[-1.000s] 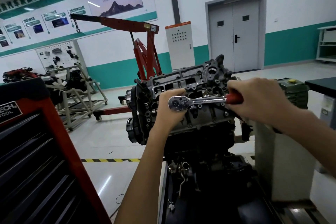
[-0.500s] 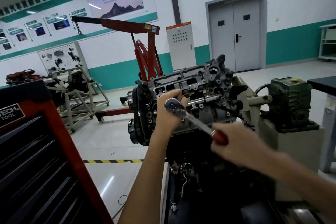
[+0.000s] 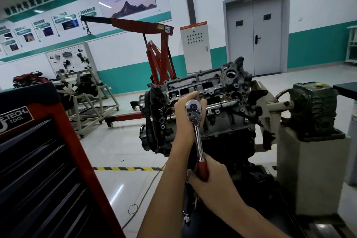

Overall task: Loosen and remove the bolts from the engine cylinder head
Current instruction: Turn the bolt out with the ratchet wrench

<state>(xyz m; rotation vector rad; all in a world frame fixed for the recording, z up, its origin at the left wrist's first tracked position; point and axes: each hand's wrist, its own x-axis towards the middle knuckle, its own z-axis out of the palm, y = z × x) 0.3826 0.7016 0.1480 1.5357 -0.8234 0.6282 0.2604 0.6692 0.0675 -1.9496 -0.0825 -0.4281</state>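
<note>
The grey engine cylinder head (image 3: pixel 228 100) sits tilted toward me on a stand, its face full of bolt holes and bolts. A chrome ratchet wrench (image 3: pixel 195 120) with a red grip has its round head pressed on the cylinder head's face; the socket and bolt under it are hidden. My left hand (image 3: pixel 183 116) cups the ratchet head from behind and steadies it. My right hand (image 3: pixel 210 181) grips the red handle, which points straight down toward me.
A red and black tool cabinet (image 3: pixel 44 160) stands close at my left. A red engine crane (image 3: pixel 154 48) is behind the engine. A green gearbox (image 3: pixel 314 106) on a grey pedestal (image 3: pixel 313 176) is at the right. A cable (image 3: pixel 143 195) lies on the floor.
My right hand has swung the ratchet handle clockwise, from pointing right to pointing straight down. My left hand stayed on the ratchet head.
</note>
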